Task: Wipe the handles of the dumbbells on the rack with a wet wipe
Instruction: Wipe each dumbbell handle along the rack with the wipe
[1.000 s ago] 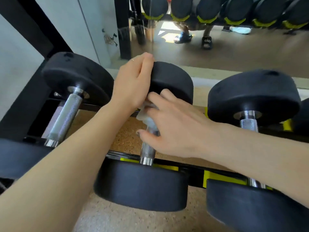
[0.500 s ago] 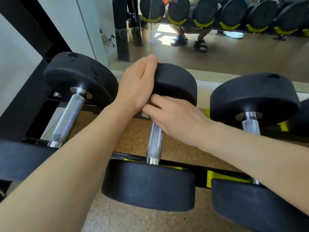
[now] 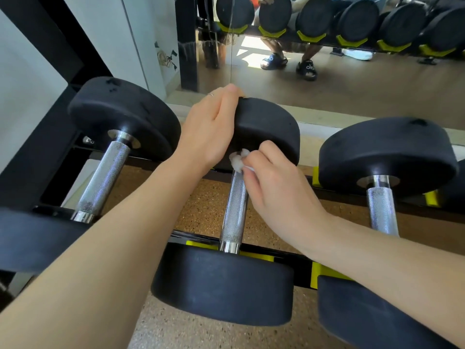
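Three black dumbbells with knurled steel handles lie on the rack. The middle dumbbell's handle (image 3: 234, 212) runs from its near head (image 3: 221, 285) up to its far head (image 3: 266, 127). My left hand (image 3: 208, 127) grips the left side of that far head. My right hand (image 3: 274, 190) pinches a crumpled white wet wipe (image 3: 237, 159) against the top end of the middle handle, just under the far head. The left dumbbell's handle (image 3: 103, 180) and the right dumbbell's handle (image 3: 381, 212) are bare.
The black rack frame (image 3: 42, 71) with yellow cradles (image 3: 327, 273) holds the dumbbells over a speckled cork floor (image 3: 201, 202). A mirror (image 3: 327, 79) behind reflects more dumbbells and a person's sandalled feet. A white wall (image 3: 125, 34) stands at the left.
My right hand slid up the middle handle from its centre to the far end with the wipe. My left hand stayed on the far head.
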A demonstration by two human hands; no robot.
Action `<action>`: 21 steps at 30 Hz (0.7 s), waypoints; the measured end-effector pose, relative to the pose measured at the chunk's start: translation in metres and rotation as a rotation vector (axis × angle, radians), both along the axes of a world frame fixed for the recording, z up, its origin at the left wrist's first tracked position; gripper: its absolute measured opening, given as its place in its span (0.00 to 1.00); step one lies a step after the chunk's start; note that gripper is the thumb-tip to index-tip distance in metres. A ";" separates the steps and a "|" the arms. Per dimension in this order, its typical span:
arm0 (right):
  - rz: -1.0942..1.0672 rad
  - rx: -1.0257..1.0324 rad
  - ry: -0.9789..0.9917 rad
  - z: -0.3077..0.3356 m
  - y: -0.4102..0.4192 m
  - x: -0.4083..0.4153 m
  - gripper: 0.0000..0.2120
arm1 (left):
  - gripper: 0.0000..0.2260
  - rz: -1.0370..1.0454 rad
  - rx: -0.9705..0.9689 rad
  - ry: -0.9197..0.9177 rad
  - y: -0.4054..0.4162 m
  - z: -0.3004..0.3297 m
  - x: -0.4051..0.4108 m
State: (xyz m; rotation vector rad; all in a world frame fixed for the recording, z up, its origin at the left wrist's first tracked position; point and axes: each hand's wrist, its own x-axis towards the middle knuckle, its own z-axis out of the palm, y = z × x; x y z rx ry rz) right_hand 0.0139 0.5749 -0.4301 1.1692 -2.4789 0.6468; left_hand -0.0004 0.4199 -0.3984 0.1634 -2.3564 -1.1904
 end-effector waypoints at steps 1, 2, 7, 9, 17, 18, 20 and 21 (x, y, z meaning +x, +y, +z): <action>-0.016 -0.024 -0.034 0.000 0.002 0.000 0.04 | 0.20 -0.002 -0.001 -0.003 0.000 -0.001 -0.001; -0.035 -0.060 -0.077 0.000 0.003 0.001 0.05 | 0.20 -0.002 0.001 -0.005 -0.001 -0.001 0.000; -0.028 -0.301 -0.316 -0.007 0.007 -0.002 0.07 | 0.22 -0.009 -0.005 -0.018 -0.003 -0.002 -0.001; -0.035 -0.320 -0.347 -0.007 0.007 -0.002 0.07 | 0.21 -0.013 -0.021 -0.022 -0.004 -0.002 0.000; -0.295 -0.368 -0.889 0.002 0.008 0.003 0.10 | 0.20 -0.018 -0.005 -0.032 -0.003 -0.001 -0.001; -0.346 -0.477 -1.069 0.000 0.007 -0.002 0.10 | 0.20 -0.014 -0.001 -0.032 -0.003 -0.001 -0.001; -0.398 -0.692 -1.397 -0.004 0.001 -0.012 0.09 | 0.20 -0.012 0.015 -0.029 -0.002 -0.002 0.000; -0.414 -0.747 -1.504 -0.004 -0.003 -0.015 0.10 | 0.19 -0.015 0.021 -0.031 -0.002 -0.002 0.000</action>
